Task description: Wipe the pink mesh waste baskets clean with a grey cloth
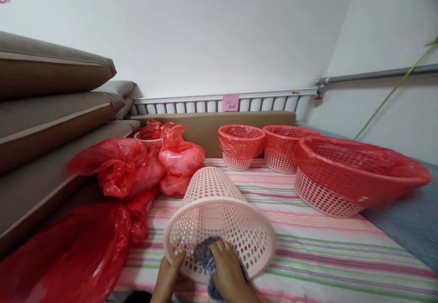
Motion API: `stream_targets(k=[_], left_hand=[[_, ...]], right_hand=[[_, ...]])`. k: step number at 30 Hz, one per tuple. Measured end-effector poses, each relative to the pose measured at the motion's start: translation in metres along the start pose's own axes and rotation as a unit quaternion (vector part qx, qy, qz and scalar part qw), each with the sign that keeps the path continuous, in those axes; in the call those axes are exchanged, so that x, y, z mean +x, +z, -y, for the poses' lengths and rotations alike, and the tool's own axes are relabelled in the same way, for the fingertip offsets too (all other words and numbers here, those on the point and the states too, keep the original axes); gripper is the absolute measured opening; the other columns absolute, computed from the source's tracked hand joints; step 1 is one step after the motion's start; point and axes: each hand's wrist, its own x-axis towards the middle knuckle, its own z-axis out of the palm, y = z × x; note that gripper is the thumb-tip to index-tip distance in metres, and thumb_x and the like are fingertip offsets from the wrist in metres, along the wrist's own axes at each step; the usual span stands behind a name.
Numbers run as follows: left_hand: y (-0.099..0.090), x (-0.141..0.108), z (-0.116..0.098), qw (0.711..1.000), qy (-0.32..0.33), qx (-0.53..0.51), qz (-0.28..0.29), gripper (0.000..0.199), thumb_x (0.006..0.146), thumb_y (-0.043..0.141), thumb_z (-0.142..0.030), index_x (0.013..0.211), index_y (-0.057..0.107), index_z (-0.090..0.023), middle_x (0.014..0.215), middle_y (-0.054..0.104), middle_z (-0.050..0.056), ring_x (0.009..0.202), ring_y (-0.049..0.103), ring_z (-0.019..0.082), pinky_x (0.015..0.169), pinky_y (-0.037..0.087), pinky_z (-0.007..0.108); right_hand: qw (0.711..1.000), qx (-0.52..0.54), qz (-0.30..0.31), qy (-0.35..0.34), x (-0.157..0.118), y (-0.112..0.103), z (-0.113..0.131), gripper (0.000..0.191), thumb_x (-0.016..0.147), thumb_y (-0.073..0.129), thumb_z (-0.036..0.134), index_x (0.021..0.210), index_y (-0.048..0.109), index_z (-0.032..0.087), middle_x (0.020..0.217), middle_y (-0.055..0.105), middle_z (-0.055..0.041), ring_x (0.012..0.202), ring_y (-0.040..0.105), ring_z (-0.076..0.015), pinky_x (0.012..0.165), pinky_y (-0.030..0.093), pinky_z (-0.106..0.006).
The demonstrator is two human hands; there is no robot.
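A pale pink perforated plastic basket (214, 184) lies on its side on the striped cloth, its mouth facing me. My left hand (170, 271) grips the lower left of the rim, thumb on the inside and the other fingers hidden behind the wall. Inside the mouth, my right hand (226, 266) presses a dark grey cloth (205, 251) against the lower inner wall. Part of the cloth hangs out below the rim, under the right hand.
Three baskets lined with red bags, a near one (328, 189) and two farther back, stand at right. Tied red bags (181, 157) and a loose red bag (75, 253) lie at left, beside stacked cushions (51, 116). A radiator (205, 104) runs along the back wall.
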Motion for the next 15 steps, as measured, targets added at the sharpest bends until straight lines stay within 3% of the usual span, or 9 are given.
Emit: stream_targets(k=[5, 9, 12, 15], left_hand=[[-0.02, 0.013, 0.007, 0.998, 0.052, 0.034, -0.02, 0.05, 0.06, 0.072, -0.046, 0.097, 0.069, -0.013, 0.109, 0.07, 0.015, 0.122, 0.05, 0.037, 0.102, 0.04, 0.049], [-0.021, 0.021, 0.021, 0.997, 0.055, 0.052, -0.019, 0.049, 0.06, 0.07, -0.048, 0.095, 0.07, -0.014, 0.114, 0.068, 0.015, 0.127, 0.044, 0.037, 0.107, 0.033, 0.051], [-0.021, 0.021, 0.026, 0.998, 0.038, 0.042, -0.007, 0.052, 0.06, 0.069, -0.05, 0.099, 0.07, -0.014, 0.114, 0.068, 0.014, 0.122, 0.049, 0.037, 0.105, 0.037, 0.05], [-0.018, 0.016, 0.027, 1.0, -0.016, 0.026, 0.003, 0.055, 0.062, 0.068, -0.05, 0.106, 0.067, -0.017, 0.107, 0.071, 0.013, 0.11, 0.059, 0.036, 0.095, 0.047, 0.05]], right_hand=[[0.999, -0.022, 0.007, 0.022, 0.013, 0.005, 0.009, 0.039, 0.062, 0.045, 0.001, 0.091, 0.063, 0.021, 0.099, 0.061, -0.0072, 0.097, 0.05, -0.0265, 0.089, 0.033, -0.038], [0.999, -0.005, -0.012, 0.031, 0.051, 0.012, 0.014, 0.035, 0.067, 0.047, 0.005, 0.096, 0.064, 0.016, 0.1, 0.062, -0.0115, 0.097, 0.051, -0.0294, 0.089, 0.035, -0.042], [0.998, 0.017, -0.022, 0.053, 0.095, 0.019, 0.013, 0.037, 0.069, 0.047, 0.005, 0.102, 0.063, 0.012, 0.104, 0.062, -0.0159, 0.101, 0.051, -0.0319, 0.091, 0.035, -0.046], [0.997, 0.041, -0.042, 0.055, 0.138, 0.025, 0.008, 0.048, 0.079, 0.042, 0.009, 0.125, 0.051, 0.014, 0.125, 0.054, -0.0155, 0.123, 0.039, -0.0306, 0.103, 0.025, -0.047]])
